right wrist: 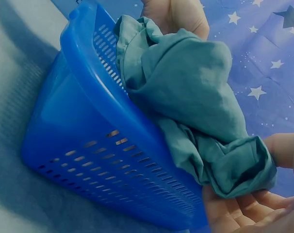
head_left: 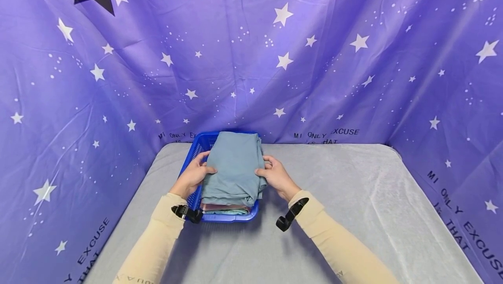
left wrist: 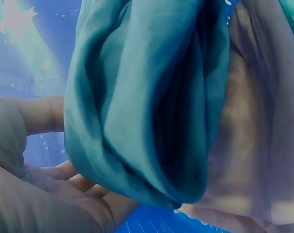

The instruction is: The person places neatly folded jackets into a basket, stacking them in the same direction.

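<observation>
Between my two hands lies a folded teal cloth garment (head_left: 233,166), at the top of the blue plastic basket (head_left: 232,218). My left hand (head_left: 192,174) grips its left edge, thumb on top and fingers beneath. On the opposite edge my right hand (head_left: 278,176) pinches the folds the same way; the right wrist view shows the cloth (right wrist: 190,82) bunched over the basket rim (right wrist: 108,104). Below the teal garment, a pinkish folded cloth (head_left: 224,207) and a green patterned one (head_left: 232,212) show inside the basket. The left wrist view has the pinkish cloth (left wrist: 258,136) beside the teal folds.
The basket stands at the back left of a table with a grey cloth cover (head_left: 346,214). A purple curtain (head_left: 235,57) with white stars hangs behind and along both sides. Black cameras (head_left: 291,214) are strapped to both wrists.
</observation>
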Demonstrator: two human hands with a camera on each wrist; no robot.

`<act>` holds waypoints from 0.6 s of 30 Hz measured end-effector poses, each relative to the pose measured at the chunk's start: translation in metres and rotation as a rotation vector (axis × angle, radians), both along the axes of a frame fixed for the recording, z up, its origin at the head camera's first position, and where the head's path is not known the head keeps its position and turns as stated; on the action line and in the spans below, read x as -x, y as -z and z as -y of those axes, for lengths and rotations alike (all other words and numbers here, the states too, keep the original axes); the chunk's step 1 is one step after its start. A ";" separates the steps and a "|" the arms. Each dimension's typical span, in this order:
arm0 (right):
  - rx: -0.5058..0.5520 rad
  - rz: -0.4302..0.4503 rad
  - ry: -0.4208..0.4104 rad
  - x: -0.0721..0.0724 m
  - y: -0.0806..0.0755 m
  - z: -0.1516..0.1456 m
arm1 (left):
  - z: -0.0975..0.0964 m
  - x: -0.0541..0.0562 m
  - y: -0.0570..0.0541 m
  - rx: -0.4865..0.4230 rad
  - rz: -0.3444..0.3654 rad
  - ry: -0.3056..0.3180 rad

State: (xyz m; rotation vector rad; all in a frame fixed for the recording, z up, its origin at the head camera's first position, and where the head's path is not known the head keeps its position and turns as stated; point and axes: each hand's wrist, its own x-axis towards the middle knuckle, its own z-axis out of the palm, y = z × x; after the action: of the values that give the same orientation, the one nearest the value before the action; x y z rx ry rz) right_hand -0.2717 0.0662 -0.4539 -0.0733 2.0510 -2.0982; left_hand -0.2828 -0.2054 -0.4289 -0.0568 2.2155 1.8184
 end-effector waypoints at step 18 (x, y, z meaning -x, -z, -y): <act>-0.218 -0.073 -0.056 -0.007 -0.008 0.000 | 0.005 0.004 0.002 0.189 -0.020 -0.049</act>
State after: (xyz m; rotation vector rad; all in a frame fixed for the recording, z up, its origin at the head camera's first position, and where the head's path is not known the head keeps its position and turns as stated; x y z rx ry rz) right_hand -0.2648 0.0663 -0.4456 -0.1737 2.2780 -1.8531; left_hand -0.2866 -0.2107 -0.4307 -0.1312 2.4140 1.6345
